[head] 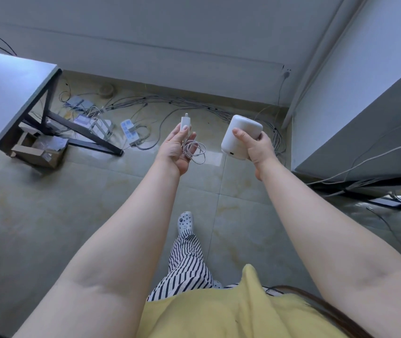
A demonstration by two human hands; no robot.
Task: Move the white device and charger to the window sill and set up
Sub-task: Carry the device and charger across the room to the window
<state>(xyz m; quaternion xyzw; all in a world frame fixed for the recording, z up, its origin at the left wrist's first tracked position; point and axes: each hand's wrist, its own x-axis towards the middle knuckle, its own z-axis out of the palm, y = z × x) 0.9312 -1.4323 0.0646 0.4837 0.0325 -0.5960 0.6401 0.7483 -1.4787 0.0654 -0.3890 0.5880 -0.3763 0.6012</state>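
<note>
My right hand grips the white device, a rounded box with a small port near its lower end, held out in front of me above the floor. My left hand holds the white charger, plug end pointing up, with its thin white cable coiled in loops against my palm. Both arms are stretched forward, the hands about a device's width apart. No window sill can be made out with certainty.
A grey table on dark legs stands at the left, with a cardboard box, power strips and tangled cables on the tiled floor. Another desk with hanging cables is on the right. A wall runs across ahead.
</note>
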